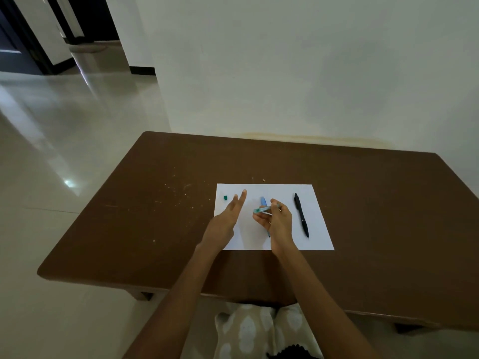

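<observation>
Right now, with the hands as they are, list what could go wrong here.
1. The small green plastic piece lies near the left edge of the white paper sheet; the outstretched left hand could knock it off onto the brown wooden table.
2. The right hand holds the slim teal pen above the sheet; it might slip and drop onto the blue pen lying below it.

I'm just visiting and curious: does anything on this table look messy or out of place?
A small green piece, perhaps a cap, lies alone on the paper, apart from the pen the right hand holds. Pale crumbs speckle the table left of the paper.
</observation>
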